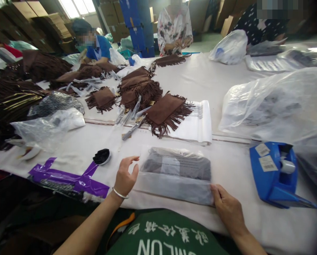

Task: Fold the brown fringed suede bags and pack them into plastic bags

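Note:
Before me on the white table lies a flat clear plastic bag with a dark folded item inside; a pale label shows through the film. My right hand pinches the bag's lower right corner between thumb and fingers. Just off the bag's left side, my left hand is raised, its thumb and fingers apart and nothing between them. A bracelet circles that wrist. Behind the bag, a brown fringed suede pouch rests on a stack of white sheets.
A blue tape dispenser stands at right, near a large clear bag. Left are a small dish of black pieces and purple tape along the table edge. More brown fringed pouches lie beyond. Several people work across the table.

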Available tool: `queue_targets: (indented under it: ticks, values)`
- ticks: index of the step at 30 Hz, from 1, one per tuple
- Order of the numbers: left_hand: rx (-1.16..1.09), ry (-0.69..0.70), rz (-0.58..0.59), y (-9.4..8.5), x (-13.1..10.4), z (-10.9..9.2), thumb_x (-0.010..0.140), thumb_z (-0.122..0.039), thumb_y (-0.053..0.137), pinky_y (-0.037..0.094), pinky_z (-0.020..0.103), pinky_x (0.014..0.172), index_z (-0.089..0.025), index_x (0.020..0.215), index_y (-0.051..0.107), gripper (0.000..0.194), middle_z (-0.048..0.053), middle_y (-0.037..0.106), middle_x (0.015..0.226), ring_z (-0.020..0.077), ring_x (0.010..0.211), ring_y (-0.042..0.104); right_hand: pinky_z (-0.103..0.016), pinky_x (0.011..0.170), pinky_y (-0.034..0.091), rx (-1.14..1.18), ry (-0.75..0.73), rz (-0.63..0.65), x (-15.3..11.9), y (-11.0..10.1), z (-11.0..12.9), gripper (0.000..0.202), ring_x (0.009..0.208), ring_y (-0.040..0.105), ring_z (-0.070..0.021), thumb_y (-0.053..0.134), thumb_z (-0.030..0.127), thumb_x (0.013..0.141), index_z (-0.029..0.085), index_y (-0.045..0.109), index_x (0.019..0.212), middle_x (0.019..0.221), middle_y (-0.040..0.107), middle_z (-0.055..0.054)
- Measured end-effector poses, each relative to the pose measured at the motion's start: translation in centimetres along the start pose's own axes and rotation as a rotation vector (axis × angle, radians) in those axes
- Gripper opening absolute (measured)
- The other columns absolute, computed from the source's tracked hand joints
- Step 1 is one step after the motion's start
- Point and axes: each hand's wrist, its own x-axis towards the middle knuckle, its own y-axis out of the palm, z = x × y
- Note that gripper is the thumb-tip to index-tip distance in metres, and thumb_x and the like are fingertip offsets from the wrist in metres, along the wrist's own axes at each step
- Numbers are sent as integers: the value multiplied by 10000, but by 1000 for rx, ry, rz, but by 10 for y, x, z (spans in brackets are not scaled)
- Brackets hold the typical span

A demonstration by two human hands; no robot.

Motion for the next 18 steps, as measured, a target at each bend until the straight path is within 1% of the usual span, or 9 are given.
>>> queue_targets:
  ticks: [1, 2, 3, 5, 7, 10, 13, 16, 18]
  values:
    - [31, 128, 20, 3, 6, -12, 886, -268, 520, 427, 375, 942, -188, 1112, 552, 242, 63, 612, 1049, 210, 1033, 540, -279, 550, 346, -12, 0, -2, -1, 0, 0, 426, 655, 627, -212, 299, 553, 922, 257, 606, 910, 690, 662, -8]
    - [60, 236, 86, 9, 10, -24, 878, -270, 544, 390, 404, 990, -191, 1124, 549, 259, 70, 595, 1090, 225, 1094, 500, -280, 547, 344, -21, 2, -3, -2, 1, 0, 430, 649, 627, -213, 294, 554, 923, 256, 605, 914, 686, 662, -9]
    - [80, 316, 182, 17, 12, -34, 864, -288, 575, 381, 420, 997, -190, 1106, 556, 261, 71, 592, 1081, 237, 1105, 481, -281, 545, 343, -26, 6, -4, -3, 1, 0, 435, 642, 625, -214, 290, 556, 923, 255, 604, 912, 678, 659, -9]
    - [110, 384, 366, 40, 10, -45, 842, -312, 614, 424, 418, 928, -179, 968, 584, 186, 68, 598, 974, 244, 1026, 495, -282, 549, 345, -12, 19, -7, -4, 0, 2, 437, 649, 626, -217, 290, 558, 922, 256, 604, 899, 674, 657, -12]
    - [142, 380, 436, 63, 5, -45, 852, -288, 599, 458, 396, 829, -170, 804, 559, 134, 60, 577, 846, 229, 899, 507, -283, 556, 347, 26, 28, -6, -3, 0, 4, 431, 647, 624, -215, 296, 556, 921, 255, 601, 881, 658, 648, -12]
    - [153, 367, 411, 83, -2, -33, 891, -237, 528, 457, 377, 771, -170, 740, 513, 166, 55, 548, 782, 209, 815, 492, -285, 562, 350, 105, 49, 5, 0, -2, 7, 418, 571, 587, -191, 325, 556, 914, 249, 593, 821, 587, 600, 5]
    - [124, 384, 381, 87, -5, -25, 919, -239, 485, 449, 365, 755, -171, 764, 510, 171, 53, 549, 777, 204, 803, 488, -283, 584, 377, 230, 97, -37, 6, -9, 2, 385, 549, 561, -168, 400, 552, 889, 240, 615, 823, 600, 597, 11]
    - [94, 382, 336, 86, -5, -20, 929, -261, 480, 443, 345, 733, -173, 816, 524, 149, 43, 553, 776, 193, 781, 500, -275, 608, 426, 455, 215, -178, 8, -26, -18, 376, 574, 563, -164, 478, 543, 854, 209, 648, 883, 595, 597, 10]
    - [88, 376, 311, 88, -5, -17, 928, -285, 490, 434, 337, 727, -176, 839, 529, 146, 37, 551, 781, 189, 771, 511, -270, 622, 446, 569, 303, -380, 4, -43, -39, 402, 582, 550, -156, 481, 538, 853, 180, 649, 922, 576, 567, 17]
